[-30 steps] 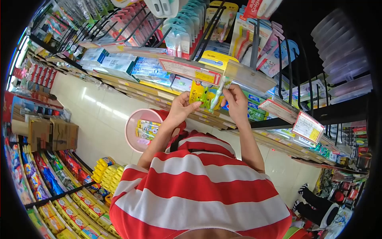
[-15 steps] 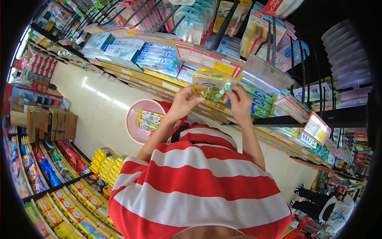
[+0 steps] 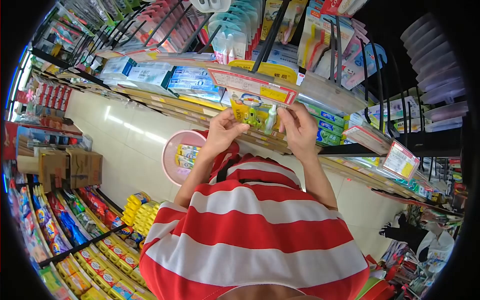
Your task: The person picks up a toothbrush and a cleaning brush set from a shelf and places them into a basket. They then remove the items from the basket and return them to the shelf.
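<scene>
The left hand (image 3: 222,133) pinches the left edge of a yellow-backed blister pack (image 3: 252,116), held below a price label (image 3: 250,86); where its top ends is hard to make out. The right hand's (image 3: 298,131) fingers curl at its right side, grip unclear. The left forearm partly hides a pink basket (image 3: 168,159).

Shelf (image 3: 150,100), running obliquely across the view: at left, white-and-teal boxes (image 3: 150,74) lie side by side; next to them, blue boxes (image 3: 192,82) are stacked flat; farther right, green boxes (image 3: 327,131) form another stack. Beneath, the floor (image 3: 125,155) is pale, glossy tile, crossed by bright reflections (image 3: 134,129).
</scene>
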